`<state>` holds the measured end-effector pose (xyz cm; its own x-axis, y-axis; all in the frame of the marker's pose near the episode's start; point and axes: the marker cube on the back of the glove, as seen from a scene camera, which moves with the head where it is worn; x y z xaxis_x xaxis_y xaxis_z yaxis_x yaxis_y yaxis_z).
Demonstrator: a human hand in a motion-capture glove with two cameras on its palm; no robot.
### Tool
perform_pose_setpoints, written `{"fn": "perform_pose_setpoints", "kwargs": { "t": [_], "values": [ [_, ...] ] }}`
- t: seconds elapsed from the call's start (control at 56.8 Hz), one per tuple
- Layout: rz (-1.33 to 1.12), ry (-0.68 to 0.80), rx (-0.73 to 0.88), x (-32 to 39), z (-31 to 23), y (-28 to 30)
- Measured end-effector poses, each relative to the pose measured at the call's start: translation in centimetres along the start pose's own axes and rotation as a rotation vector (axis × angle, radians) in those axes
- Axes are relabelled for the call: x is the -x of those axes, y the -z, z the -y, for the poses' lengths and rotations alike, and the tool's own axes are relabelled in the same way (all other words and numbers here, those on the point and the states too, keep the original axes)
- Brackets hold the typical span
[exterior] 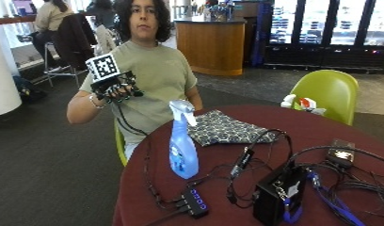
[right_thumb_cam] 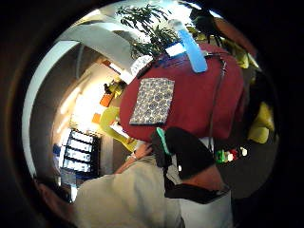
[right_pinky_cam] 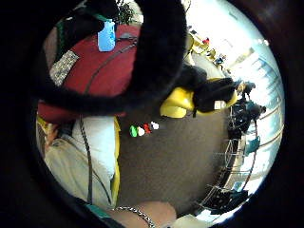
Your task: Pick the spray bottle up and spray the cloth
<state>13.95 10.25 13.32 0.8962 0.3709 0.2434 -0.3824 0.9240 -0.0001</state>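
Note:
A blue spray bottle [exterior: 182,150] with a white trigger head stands upright near the front of the round maroon table [exterior: 254,141]. Behind it lies a folded patterned cloth [exterior: 226,128]. My gloved right hand [exterior: 116,88] is raised at shoulder height, off the table's edge and well away from both. Its fingers hang loosely curled and hold nothing. In the thumb side palm view the spray bottle [right_thumb_cam: 192,47] and the cloth [right_thumb_cam: 153,100] lie far off on the table [right_thumb_cam: 194,104]. The little finger side view shows the bottle [right_pinky_cam: 106,35] and the cloth [right_pinky_cam: 63,67] past a curled black finger [right_pinky_cam: 156,52].
A black box [exterior: 281,193], a small hub [exterior: 193,202] and several cables [exterior: 254,160] cover the table's near side. A small device [exterior: 341,154] lies at the right. A green chair [exterior: 326,92] stands behind the table.

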Motion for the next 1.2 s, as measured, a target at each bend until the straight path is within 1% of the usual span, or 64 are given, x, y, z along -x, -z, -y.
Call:
{"fn": "perform_pose_setpoints", "kwargs": {
  "t": [0.053, 0.158, 0.246, 0.352, 0.493, 0.598, 0.669, 0.722, 0.774, 0.845, 0.915, 0.933, 0.986, 1.003, 1.109, 1.197],
  "values": [
    [-0.038, -0.043, -0.009, 0.2, -1.2, -0.1],
    [-0.065, 0.024, 0.023, 0.1, -2.0, -0.4],
    [-0.073, -0.019, 0.028, 0.6, -2.9, -0.6],
    [-0.078, 0.086, 0.054, 0.1, -1.7, -0.7],
    [-0.075, 0.047, 0.059, 0.8, -1.5, -1.1],
    [-0.061, 0.074, 0.088, 0.7, 0.1, -1.7],
    [-0.053, 0.048, 0.085, 0.8, 0.9, -2.2],
    [-0.037, 0.014, 0.069, 0.7, 2.5, -2.7],
    [-0.011, -0.079, 0.045, 0.9, 4.2, -3.3],
    [0.042, -0.059, 0.033, 0.9, 5.8, -3.8],
    [0.108, -0.216, -0.029, 1.4, 8.8, -4.4],
    [0.127, -0.219, -0.037, 1.4, 9.5, -4.5],
    [0.184, -0.127, -0.021, 1.3, 10.8, -4.8],
    [0.203, -0.118, -0.015, 1.3, 11.2, -4.9],
    [0.321, -0.100, -0.032, 1.2, 15.4, -6.0],
    [0.471, -0.121, -0.032, 1.3, 18.6, -7.0]
  ]
}}
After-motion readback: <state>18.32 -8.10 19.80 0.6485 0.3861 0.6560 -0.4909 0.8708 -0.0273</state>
